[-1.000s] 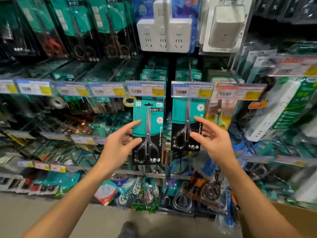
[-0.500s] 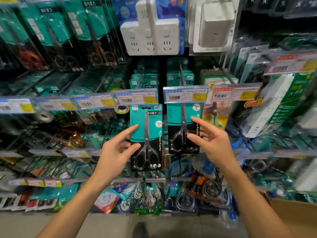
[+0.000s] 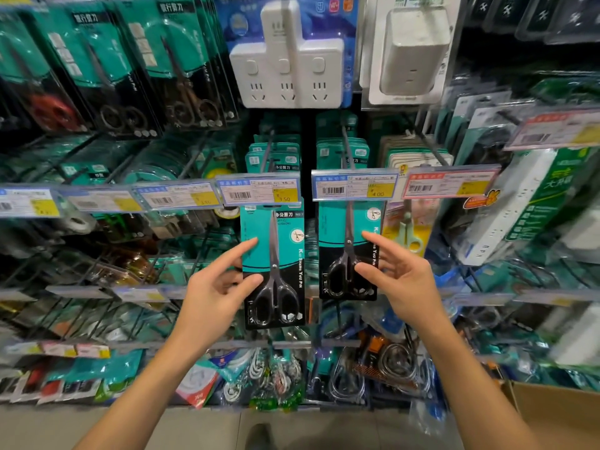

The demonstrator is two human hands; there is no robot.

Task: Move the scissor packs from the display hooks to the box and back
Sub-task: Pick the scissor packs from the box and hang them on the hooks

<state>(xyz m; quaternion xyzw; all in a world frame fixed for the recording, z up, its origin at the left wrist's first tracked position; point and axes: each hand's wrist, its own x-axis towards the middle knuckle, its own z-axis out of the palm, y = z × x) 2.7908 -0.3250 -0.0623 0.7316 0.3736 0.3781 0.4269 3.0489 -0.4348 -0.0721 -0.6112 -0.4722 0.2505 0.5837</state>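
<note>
Both front scissor packs hang on their display hooks, and the box point(image 3: 558, 414) at the lower right shows nothing inside from here, so the transfer looks barely begun. The left hand point(image 3: 214, 297) pinches the left scissor pack point(image 3: 274, 264) at its left edge, thumb in front. The right hand point(image 3: 402, 280) pinches the right scissor pack point(image 3: 349, 251) at its right edge.

A shop display rack point(image 3: 97, 293) of wire hooks and price-tag rails point(image 3: 181, 196) fills the view; grey tiled floor point(image 3: 201, 430) at 6 o'clock, white power adapters point(image 3: 287, 56) at 12.
</note>
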